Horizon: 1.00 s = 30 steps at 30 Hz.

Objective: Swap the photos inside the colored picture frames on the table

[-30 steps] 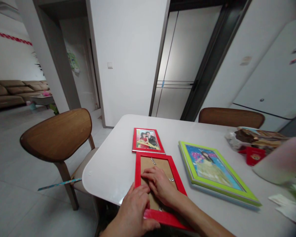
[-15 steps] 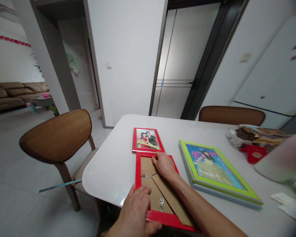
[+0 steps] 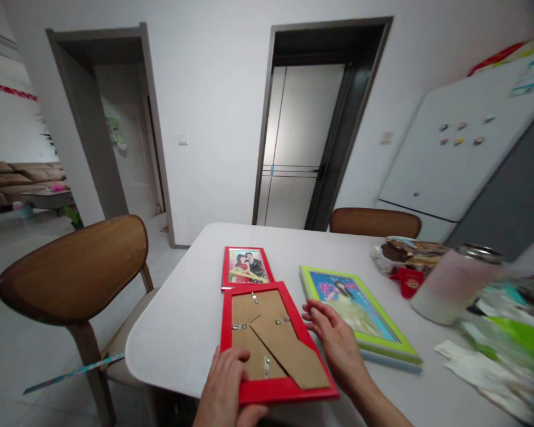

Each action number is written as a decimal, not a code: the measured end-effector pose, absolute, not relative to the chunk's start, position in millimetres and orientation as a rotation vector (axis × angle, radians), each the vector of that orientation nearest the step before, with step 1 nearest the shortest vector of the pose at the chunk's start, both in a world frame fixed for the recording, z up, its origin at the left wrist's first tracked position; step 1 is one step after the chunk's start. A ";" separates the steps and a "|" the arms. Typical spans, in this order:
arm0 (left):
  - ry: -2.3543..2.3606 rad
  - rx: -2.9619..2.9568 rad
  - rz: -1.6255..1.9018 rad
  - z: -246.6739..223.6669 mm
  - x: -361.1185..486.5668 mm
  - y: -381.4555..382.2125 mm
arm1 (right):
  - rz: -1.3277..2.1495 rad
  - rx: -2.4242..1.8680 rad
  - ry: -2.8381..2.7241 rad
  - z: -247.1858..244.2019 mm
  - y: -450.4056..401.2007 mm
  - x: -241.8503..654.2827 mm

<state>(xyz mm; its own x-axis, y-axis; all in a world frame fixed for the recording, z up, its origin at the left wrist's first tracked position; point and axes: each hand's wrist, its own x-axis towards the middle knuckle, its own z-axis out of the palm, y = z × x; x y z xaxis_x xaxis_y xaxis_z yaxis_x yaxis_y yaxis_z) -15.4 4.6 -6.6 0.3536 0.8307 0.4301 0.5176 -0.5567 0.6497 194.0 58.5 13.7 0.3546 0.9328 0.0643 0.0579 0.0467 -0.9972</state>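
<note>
A red picture frame (image 3: 309, 394) lies back side up at the table's near edge, its brown backing board showing metal clips and a stand flap. My left hand (image 3: 226, 382) grips its lower left corner, the thumb beneath and the fingers on top. Just off its right side is my right hand (image 3: 333, 338), fingers apart and slightly curled, holding nothing. Behind it, a smaller red frame (image 3: 248, 266) with a photo of two people lies face up, its near edge overlapped by the larger one. To the right, a green frame (image 3: 353, 302) with a picture of a figure in a pale dress lies face up.
On the right of the white table (image 3: 178, 320) stand a pinkish-white tumbler (image 3: 456, 284), a red packet (image 3: 412, 283), a crumpled bag (image 3: 409, 252) and white tissues (image 3: 476, 379). A wooden chair (image 3: 75, 267) is at the left, another (image 3: 376, 222) behind the table.
My right hand has left the top of the backing board and moved to the right of the frame, its fingers opening. The view has tilted up and shifted right.
</note>
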 end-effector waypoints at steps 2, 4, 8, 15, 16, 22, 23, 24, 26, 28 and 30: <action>1.138 2.020 1.205 -2.1 -8.0 2.1 | 1.126 -1.180 -0.828 10.1 39.8 178.4; 1.029 1.803 1.279 0.9 5.9 -0.7 | 1.319 -0.996 -0.815 4.8 27.7 155.4; 0.828 1.523 1.283 12.4 37.0 -2.7 | 1.444 -0.851 -0.620 4.5 24.7 132.3; 0.696 1.328 1.348 64.0 67.2 24.6 | 1.137 -1.140 -0.844 37.4 58.2 238.9; 0.668 1.322 1.321 64.3 74.9 31.9 | 1.079 -1.257 -0.900 41.4 64.9 259.7; 0.909 1.557 1.130 25.3 139.1 77.2 | 0.659 -1.753 -1.086 40.8 101.7 350.7; 0.945 1.581 1.112 19.2 147.5 82.2 | 0.608 -1.801 -1.095 36.2 105.8 359.6; 0.973 1.599 1.095 14.5 154.4 85.8 | 0.554 -1.849 -1.106 30.6 109.0 367.0; 1.043 1.657 1.052 9.1 163.1 89.5 | 0.443 -1.933 -1.127 18.6 113.3 378.0; 1.103 1.729 1.003 7.5 166.2 90.0 | 0.352 -1.991 -1.150 8.6 115.6 384.9; 1.152 1.809 0.951 7.5 164.3 90.3 | 0.292 -2.025 -1.179 4.5 116.3 388.5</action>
<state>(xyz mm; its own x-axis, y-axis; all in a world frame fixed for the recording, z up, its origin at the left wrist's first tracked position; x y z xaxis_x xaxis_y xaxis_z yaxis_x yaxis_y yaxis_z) 164.3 90.3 7.5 0.3108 0.9332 0.1806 0.3540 -0.2900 0.8891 388.5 116.3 4.5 0.5472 0.8196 0.1698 0.6454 -0.2840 -0.7090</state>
